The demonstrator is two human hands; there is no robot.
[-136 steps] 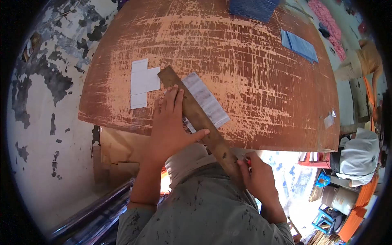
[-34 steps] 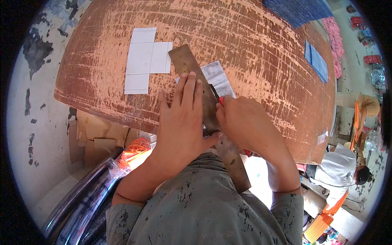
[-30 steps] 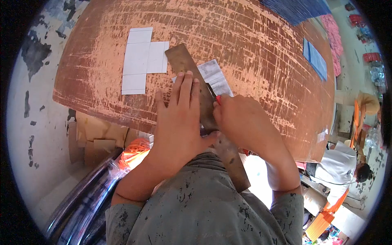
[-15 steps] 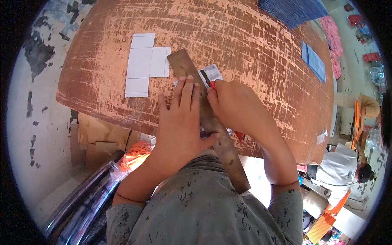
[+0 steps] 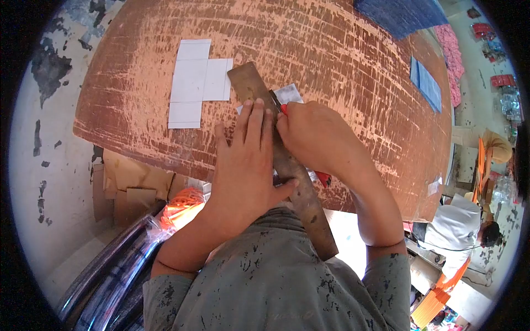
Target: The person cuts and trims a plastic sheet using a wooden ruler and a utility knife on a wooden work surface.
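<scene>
My left hand (image 5: 245, 160) lies flat with fingers stretched out, pressing on a long worn brown straightedge (image 5: 309, 204) that runs diagonally to the table's near edge against my shirt. My right hand (image 5: 317, 135) is closed around a red utility knife (image 5: 284, 109); its dark blade points away from me, along the right side of the straightedge. A piece of white paper (image 5: 289, 94) shows beyond the blade, partly covered by the straightedge and my hands. To the left lies a white paper cutout (image 5: 189, 83) with ruled lines, apart from my hands.
The scratched brown table (image 5: 375, 138) carries a blue sheet (image 5: 403, 16) at the far right and a folded light-blue piece (image 5: 425, 84) near the right edge. Dark shiny rolls (image 5: 110, 276) stand below left. A person in white (image 5: 455, 226) is at lower right.
My right hand has shifted slightly left, bringing the knife blade up against the straightedge's right side. My left hand stays pressed on the straightedge.
</scene>
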